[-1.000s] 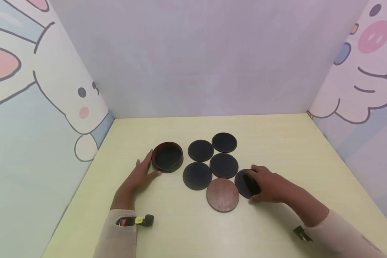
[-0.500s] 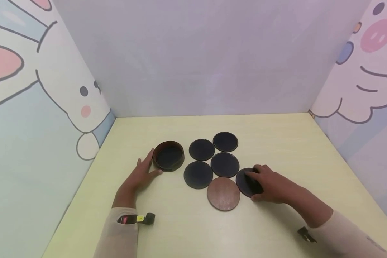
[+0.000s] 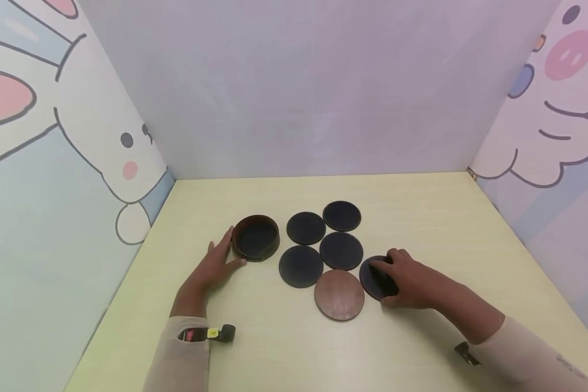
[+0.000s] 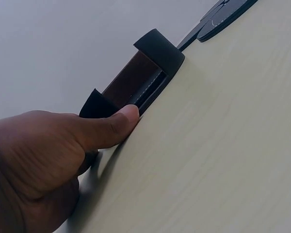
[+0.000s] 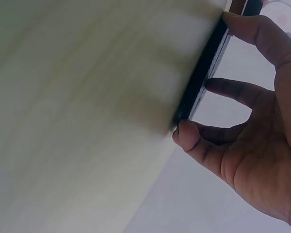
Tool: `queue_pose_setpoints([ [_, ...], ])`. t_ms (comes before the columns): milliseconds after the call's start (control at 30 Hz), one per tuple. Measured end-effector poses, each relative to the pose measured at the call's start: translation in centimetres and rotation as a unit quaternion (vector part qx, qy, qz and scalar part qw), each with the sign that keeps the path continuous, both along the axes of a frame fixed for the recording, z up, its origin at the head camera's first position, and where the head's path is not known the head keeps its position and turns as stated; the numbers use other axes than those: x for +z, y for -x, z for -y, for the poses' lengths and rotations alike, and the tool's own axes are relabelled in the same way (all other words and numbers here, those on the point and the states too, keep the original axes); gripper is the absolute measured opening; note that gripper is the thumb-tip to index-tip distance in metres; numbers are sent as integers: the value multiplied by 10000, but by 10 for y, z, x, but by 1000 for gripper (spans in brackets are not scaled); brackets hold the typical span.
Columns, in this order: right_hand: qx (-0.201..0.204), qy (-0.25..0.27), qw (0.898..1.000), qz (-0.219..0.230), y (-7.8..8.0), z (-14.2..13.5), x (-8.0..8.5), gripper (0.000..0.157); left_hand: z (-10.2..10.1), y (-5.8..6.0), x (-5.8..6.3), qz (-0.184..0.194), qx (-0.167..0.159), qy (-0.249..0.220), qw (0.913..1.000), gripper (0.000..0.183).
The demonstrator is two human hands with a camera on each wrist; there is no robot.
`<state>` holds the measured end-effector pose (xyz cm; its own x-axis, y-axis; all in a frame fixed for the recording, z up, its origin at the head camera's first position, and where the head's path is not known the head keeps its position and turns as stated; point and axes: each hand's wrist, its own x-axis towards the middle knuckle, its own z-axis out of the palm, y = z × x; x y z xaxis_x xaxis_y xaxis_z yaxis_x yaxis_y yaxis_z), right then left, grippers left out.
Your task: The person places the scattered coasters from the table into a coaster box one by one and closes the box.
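Note:
Toward the left of the table in the head view stands a round dark coaster holder with a brown inner wall and a notch in its side. My left hand grips it, with the thumb near the notch in the left wrist view and the other fingers mostly hidden behind. On the right, my right hand holds a round black coaster by its edges. In the right wrist view, thumb and fingertips sit at the rim of this coaster, and the index fingertip rests on its face.
A brown coaster lies beside the held one. Several black coasters lie flat in a cluster between the hands. The pale table meets a plain back wall and cartoon-printed side walls.
The head view shifts slightly. My right hand has settled a little on the black coaster's edge; the left hand, the holder and the other coasters stay in place.

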<state>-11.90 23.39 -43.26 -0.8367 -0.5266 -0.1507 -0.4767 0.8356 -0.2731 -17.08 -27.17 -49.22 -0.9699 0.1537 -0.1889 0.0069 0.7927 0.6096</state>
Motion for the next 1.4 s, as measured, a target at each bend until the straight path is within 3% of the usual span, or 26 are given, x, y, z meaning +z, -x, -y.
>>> queue_pose_setpoints([
  [667,-117,110,9991,-380,6,-5,8,79,1,1,-2,-27,-15,29,10000,103],
  [1033,-926,455,9911,-839,9,9,13,77,-1,0,0,-73,-43,55,9999,103],
  [1400,-996,563,9875,-1083,14,26,19,75,-2,-1,2,7,21,-28,10000,102],
])
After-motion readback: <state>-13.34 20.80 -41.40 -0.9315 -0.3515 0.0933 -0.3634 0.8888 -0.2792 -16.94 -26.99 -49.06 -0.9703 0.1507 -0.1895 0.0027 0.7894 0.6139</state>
